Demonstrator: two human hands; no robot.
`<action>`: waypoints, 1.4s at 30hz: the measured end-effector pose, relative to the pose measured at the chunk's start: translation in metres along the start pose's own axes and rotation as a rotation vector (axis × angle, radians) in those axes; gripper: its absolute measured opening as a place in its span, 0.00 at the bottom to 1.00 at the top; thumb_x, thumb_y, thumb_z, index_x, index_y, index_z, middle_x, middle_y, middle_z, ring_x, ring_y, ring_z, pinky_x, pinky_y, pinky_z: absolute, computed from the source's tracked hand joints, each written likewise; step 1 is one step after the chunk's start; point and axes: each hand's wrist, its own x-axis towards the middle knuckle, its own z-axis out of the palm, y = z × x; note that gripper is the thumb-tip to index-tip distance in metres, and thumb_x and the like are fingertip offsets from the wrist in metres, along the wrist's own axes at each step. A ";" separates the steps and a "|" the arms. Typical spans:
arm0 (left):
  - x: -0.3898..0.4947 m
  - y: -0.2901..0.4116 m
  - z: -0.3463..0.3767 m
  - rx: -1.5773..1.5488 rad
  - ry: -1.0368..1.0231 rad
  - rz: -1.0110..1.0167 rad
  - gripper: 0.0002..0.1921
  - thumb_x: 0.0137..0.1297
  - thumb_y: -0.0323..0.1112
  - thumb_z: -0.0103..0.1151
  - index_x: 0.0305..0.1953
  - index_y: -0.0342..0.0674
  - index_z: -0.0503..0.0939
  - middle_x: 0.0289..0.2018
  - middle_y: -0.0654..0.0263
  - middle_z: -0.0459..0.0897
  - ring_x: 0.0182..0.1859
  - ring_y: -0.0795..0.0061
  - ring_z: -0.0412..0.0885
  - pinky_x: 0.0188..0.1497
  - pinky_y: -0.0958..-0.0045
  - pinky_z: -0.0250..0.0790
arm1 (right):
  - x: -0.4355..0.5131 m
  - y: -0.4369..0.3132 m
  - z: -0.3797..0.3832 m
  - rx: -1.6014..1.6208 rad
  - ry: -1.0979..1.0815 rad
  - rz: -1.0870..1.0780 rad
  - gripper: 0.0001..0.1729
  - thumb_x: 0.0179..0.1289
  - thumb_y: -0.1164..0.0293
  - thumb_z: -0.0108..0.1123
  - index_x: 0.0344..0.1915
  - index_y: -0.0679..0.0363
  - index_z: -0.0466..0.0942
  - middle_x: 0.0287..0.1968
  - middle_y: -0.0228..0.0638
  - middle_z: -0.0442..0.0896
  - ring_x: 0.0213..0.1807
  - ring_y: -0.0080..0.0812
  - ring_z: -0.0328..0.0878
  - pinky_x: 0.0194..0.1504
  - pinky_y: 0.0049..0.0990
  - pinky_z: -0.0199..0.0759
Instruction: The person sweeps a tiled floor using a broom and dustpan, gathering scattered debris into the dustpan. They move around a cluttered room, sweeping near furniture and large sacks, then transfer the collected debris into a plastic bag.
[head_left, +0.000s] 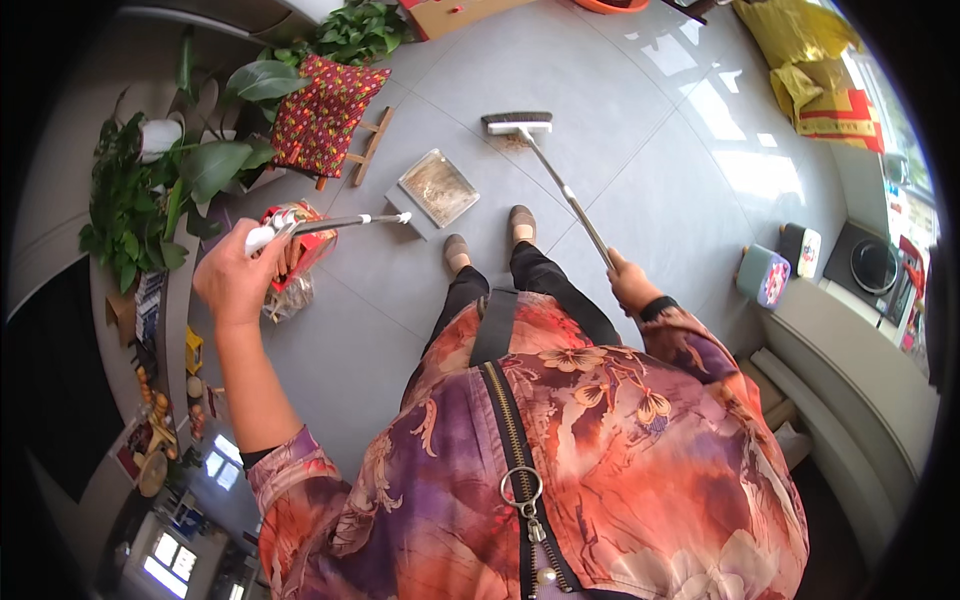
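My left hand (244, 274) grips the white top end of the long-handled dustpan's metal pole. The dustpan (436, 191) rests on the tiled floor ahead of my feet, with brownish dirt inside its tray. In my right hand (634, 281) is the metal pole of a broom (520, 127). The broom's white head with dark bristles lies on the floor, to the right of the dustpan and apart from it. A small heap of brown debris (516, 140) shows beside the broom head, on the side towards me.
A small wooden stool or chair with a red patterned cushion (326, 116) stands at the left, among potted plants (131, 202). Below my left hand is a red box (311, 251) with plastic wrapping. Two small stools (763, 276) stand at the right by a counter; yellow bags (799, 37) lie beyond.
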 end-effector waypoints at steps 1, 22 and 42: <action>0.000 -0.018 0.001 -0.012 0.001 -0.005 0.14 0.50 0.48 0.67 0.28 0.45 0.77 0.23 0.66 0.81 0.26 0.63 0.78 0.26 0.66 0.64 | -0.011 -0.011 0.007 0.008 -0.026 0.061 0.29 0.67 0.67 0.45 0.68 0.54 0.58 0.21 0.39 0.76 0.15 0.32 0.74 0.13 0.35 0.69; -0.106 -0.059 -0.023 -0.089 -0.064 -0.267 0.14 0.47 0.44 0.71 0.31 0.45 0.80 0.23 0.61 0.81 0.25 0.60 0.79 0.27 0.66 0.67 | 0.029 0.009 -0.007 -0.731 0.086 -0.370 0.29 0.62 0.72 0.46 0.66 0.56 0.61 0.31 0.53 0.81 0.35 0.52 0.79 0.38 0.46 0.72; -0.254 -0.072 -0.058 -0.005 0.004 -0.670 0.15 0.47 0.41 0.73 0.35 0.44 0.81 0.23 0.61 0.80 0.25 0.64 0.77 0.30 0.68 0.68 | 0.034 -0.048 -0.044 -1.155 0.115 -0.423 0.30 0.66 0.70 0.46 0.68 0.43 0.59 0.35 0.42 0.82 0.36 0.43 0.81 0.36 0.40 0.75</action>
